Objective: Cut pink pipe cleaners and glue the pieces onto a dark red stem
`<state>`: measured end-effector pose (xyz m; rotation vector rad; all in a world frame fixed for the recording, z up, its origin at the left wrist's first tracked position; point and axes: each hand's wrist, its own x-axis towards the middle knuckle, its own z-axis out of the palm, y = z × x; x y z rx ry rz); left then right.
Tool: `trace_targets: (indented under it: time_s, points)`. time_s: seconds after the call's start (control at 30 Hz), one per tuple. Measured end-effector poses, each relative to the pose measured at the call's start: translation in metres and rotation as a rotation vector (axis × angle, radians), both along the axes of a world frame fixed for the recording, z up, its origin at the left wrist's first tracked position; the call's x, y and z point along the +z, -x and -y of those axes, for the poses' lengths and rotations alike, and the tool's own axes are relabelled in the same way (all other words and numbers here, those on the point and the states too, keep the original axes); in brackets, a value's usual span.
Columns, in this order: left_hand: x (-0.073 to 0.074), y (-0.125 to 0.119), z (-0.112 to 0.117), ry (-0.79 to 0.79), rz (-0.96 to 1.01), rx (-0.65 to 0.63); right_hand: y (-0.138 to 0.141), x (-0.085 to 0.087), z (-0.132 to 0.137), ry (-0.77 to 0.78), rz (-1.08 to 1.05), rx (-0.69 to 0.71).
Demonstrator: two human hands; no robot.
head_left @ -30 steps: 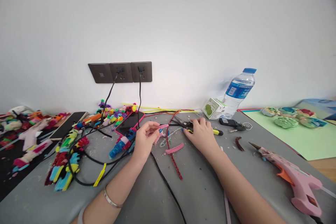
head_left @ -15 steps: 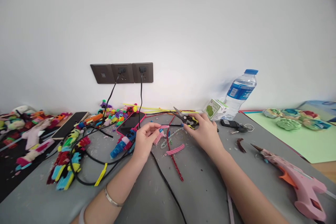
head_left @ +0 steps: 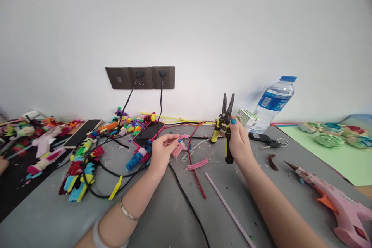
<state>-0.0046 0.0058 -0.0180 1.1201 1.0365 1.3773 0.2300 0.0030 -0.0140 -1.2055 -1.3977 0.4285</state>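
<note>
My left hand (head_left: 162, 154) is closed, thumb and fingertips pinching a short pink pipe-cleaner piece (head_left: 183, 137). Just beyond its fingertips, more pink fuzzy pieces (head_left: 178, 149) lie on the grey table. In my right hand (head_left: 240, 143) are black-and-yellow pliers (head_left: 225, 118), upright with jaws pointing up and spread apart; the thumb presses one handle and the other handle stands out to the left. Between the hands lie a red tinsel stem (head_left: 194, 173), a bent pink pipe-cleaner strip (head_left: 198, 164) and a pale glittery stem (head_left: 194, 149).
A long pale-pink stick (head_left: 228, 206) lies in front. At right are a glue gun (head_left: 334, 205), keys (head_left: 269, 140), a tilted water bottle (head_left: 273, 102) and a small box (head_left: 245, 119). Black cables (head_left: 186, 197), phones (head_left: 144, 135) and fuzzy figures (head_left: 78, 170) fill the left; another person's hand (head_left: 2, 164) shows there.
My right hand has raised the pliers from lying low and turned them upright, moving right. The pale-pink stick now shows fully. My left hand stays nearly in place; the view has shifted slightly.
</note>
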Motion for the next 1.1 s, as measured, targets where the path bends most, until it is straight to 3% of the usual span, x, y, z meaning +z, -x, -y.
trace_targets:
  time_s: [0.1,0.27,0.37,0.6,0.83,1.1]
  points:
    - [0.0,-0.001,0.001,0.045,0.038,0.001,0.005,0.002,0.001,0.05,-0.054,-0.025]
    - [0.0,-0.003,0.001,0.113,0.13,0.004,0.02,0.004,0.006,0.224,0.074,0.028]
    - [0.001,-0.003,-0.001,0.192,0.267,-0.027,0.026,0.003,0.01,0.157,0.208,0.077]
    - [0.003,-0.003,-0.004,0.314,0.545,-0.073,0.025,0.004,0.014,-0.006,0.532,-0.011]
    - [0.006,-0.004,-0.003,0.28,0.528,-0.027,0.029,0.004,0.013,0.036,0.725,0.03]
    - [0.008,-0.004,0.0,0.18,0.432,0.003,0.032,0.006,0.016,0.138,0.755,0.045]
